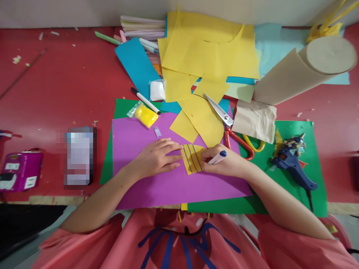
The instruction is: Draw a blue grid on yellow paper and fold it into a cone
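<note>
A small yellow paper piece (193,160) with several blue lines drawn on it lies on a purple sheet (140,142). My left hand (157,157) lies flat with fingers stretched out, pressing on the purple sheet and the left edge of the yellow piece. My right hand (224,162) is closed around a white marker with a blue end (218,157), its tip at the right side of the yellow piece.
Scissors with red and yellow handles (232,130), a blue glue gun (291,164) on green paper (316,186), a beige paper roll (303,71), yellow sheets (207,52), a black-capped marker (145,101), yellow clay in a bag (146,115) and a purple device (21,170) lie around.
</note>
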The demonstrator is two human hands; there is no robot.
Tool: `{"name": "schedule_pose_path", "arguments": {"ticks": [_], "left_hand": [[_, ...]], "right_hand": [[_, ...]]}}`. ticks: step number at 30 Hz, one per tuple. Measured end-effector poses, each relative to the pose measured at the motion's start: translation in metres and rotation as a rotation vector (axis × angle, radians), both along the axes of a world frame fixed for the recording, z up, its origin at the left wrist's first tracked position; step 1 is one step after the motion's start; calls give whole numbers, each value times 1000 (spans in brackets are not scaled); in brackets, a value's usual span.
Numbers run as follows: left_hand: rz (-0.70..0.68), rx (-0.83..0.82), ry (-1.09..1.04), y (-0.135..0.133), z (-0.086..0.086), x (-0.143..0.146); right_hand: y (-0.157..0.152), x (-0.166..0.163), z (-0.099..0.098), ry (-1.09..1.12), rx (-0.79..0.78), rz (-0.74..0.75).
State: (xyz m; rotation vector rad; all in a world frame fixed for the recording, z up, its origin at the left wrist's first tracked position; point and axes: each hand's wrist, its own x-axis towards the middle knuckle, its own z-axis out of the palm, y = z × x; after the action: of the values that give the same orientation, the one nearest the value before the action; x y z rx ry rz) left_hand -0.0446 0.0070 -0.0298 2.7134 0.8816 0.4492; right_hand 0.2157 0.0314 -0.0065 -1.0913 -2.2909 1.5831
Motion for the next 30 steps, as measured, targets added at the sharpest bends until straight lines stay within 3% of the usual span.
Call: {"name": "schedule_pose_path", "arguments": {"ticks": [7, 11, 16, 20, 26, 30], "left_hand": [[4, -2, 4, 0, 1, 0], [2, 74, -24, 0, 4, 2], [24, 143, -68, -1, 8, 2], [43, 160, -47, -2, 8, 2], [-113, 36, 18, -5, -3, 5], [-115, 18, 38, -6, -8, 6]], "right_hand": [[6, 3, -1, 53, -107, -7], [8, 4, -5, 122, -245, -178], [4, 2, -16, 238, -156, -397], [1, 0, -20, 261, -70, -395], [1, -4, -19, 261, -25, -406], [2, -8, -22, 238, 46, -386]]}}
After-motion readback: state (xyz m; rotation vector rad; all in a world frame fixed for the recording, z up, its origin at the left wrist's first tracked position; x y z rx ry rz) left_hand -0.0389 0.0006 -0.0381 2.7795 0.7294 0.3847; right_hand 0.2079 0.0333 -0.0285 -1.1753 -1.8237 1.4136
